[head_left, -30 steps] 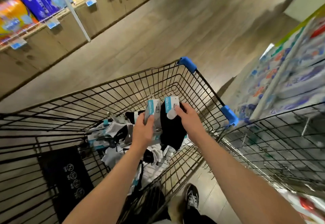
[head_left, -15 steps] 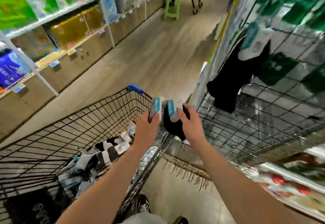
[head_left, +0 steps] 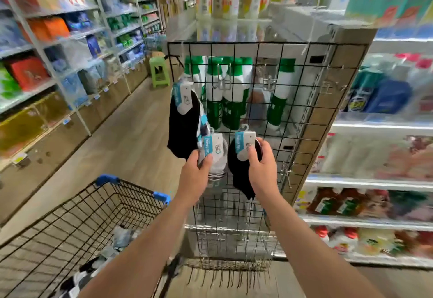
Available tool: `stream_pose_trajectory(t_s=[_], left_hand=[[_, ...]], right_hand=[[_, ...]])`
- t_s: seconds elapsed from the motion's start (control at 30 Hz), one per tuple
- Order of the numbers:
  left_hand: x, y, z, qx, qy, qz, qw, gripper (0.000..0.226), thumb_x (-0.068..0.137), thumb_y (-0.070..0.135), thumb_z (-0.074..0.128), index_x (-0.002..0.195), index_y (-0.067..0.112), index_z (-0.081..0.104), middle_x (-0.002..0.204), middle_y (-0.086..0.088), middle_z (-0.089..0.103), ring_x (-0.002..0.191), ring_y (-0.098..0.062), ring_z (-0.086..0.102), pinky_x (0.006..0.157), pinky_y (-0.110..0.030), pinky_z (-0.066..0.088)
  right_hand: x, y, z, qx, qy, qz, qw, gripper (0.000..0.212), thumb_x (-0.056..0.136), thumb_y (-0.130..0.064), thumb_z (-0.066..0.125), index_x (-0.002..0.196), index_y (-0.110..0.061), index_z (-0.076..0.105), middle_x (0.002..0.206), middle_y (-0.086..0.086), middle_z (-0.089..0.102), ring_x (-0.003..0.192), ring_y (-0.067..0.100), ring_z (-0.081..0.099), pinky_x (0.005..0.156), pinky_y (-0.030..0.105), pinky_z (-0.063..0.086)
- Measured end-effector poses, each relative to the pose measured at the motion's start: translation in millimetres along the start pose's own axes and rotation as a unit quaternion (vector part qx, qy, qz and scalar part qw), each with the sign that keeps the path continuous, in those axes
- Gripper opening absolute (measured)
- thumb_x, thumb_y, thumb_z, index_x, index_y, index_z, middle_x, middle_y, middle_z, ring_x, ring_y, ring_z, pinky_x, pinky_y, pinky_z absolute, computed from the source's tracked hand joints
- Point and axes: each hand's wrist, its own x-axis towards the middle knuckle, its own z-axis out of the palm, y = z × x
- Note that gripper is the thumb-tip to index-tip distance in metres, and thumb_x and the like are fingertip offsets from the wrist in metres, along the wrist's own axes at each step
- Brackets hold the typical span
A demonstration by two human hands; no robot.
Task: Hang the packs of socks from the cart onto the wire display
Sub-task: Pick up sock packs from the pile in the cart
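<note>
1. The left hand (head_left: 195,176) grips a pale grey sock pack (head_left: 218,157) by its card, raised before the middle of the wire display (head_left: 293,101).
2. The right hand (head_left: 262,169) pinches a black sock pack (head_left: 240,173) at its card label, also before the display; whether its hook touches the wire cannot be told.
3. Another black pack (head_left: 184,129) hangs at the display's upper left edge.
4. The cart (head_left: 93,211) stands lower left of the display, with loose sock packs (head_left: 121,239) inside.
5. Green-and-white bottles (head_left: 234,91) stand behind the display.
</note>
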Motion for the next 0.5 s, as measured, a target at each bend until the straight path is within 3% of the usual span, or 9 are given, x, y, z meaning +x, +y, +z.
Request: stream_pose_trajectory(t_s=[0.1, 0.2, 0.3, 0.37, 0.5], left_hand=[[22.3, 24.9, 9.7, -0.011, 0.001, 0.013, 1.000, 0.019, 0.102, 0.033, 0.052, 0.116, 0.023, 0.060, 0.102, 0.008, 0.067, 0.093, -0.006, 0.063, 0.070, -0.015, 0.045], [42.5, 42.7, 10.1, -0.001, 0.015, 0.016, 1.000, 0.023, 0.103, 0.033, 0.049, 0.118, 0.018, 0.057, 0.100, -0.001, 0.066, 0.091, -0.016, 0.062, 0.070, -0.021, 0.045], [56.1, 50.0, 1.5, -0.016, 0.042, 0.019, 0.999, 0.030, 0.104, 0.034, 0.047, 0.128, 0.018, 0.054, 0.109, 0.002, 0.066, 0.092, -0.010, 0.062, 0.071, -0.020, 0.047], [59.2, 50.2, -6.3, -0.041, 0.055, 0.020, 0.997, 0.035, 0.104, 0.035, 0.047, 0.134, 0.018, 0.053, 0.118, 0.003, 0.065, 0.104, -0.012, 0.062, 0.081, -0.024, 0.047], [59.3, 43.4, -22.8, -0.082, 0.066, 0.033, 0.994, 0.025, 0.104, 0.030, 0.050, 0.125, 0.020, 0.059, 0.114, 0.006, 0.067, 0.102, -0.002, 0.062, 0.077, -0.012, 0.046]], right_hand=[[27.1, -15.8, -11.3, -0.029, 0.006, -0.015, 0.999, 0.024, 0.104, -0.029, 0.051, 0.128, -0.029, 0.056, 0.108, -0.016, 0.063, 0.099, 0.000, 0.058, 0.081, 0.017, 0.043], [47.6, -30.8, -9.1, -0.044, 0.009, -0.037, 0.998, 0.027, 0.104, -0.032, 0.052, 0.130, -0.028, 0.055, 0.111, -0.014, 0.063, 0.100, 0.004, 0.059, 0.077, 0.017, 0.044], [60.9, -47.1, 3.4, -0.032, 0.018, -0.058, 0.998, 0.028, 0.104, -0.032, 0.052, 0.131, -0.026, 0.054, 0.118, -0.012, 0.064, 0.107, 0.006, 0.060, 0.088, 0.024, 0.049], [66.5, -58.1, 12.8, -0.022, 0.023, -0.075, 0.997, 0.027, 0.104, -0.029, 0.052, 0.131, -0.024, 0.055, 0.121, -0.008, 0.065, 0.109, 0.008, 0.060, 0.094, 0.028, 0.050], [76.7, -75.5, 26.8, -0.019, 0.015, -0.065, 0.998, 0.028, 0.105, -0.028, 0.050, 0.133, -0.025, 0.052, 0.124, -0.002, 0.065, 0.115, 0.013, 0.059, 0.092, 0.030, 0.050]])
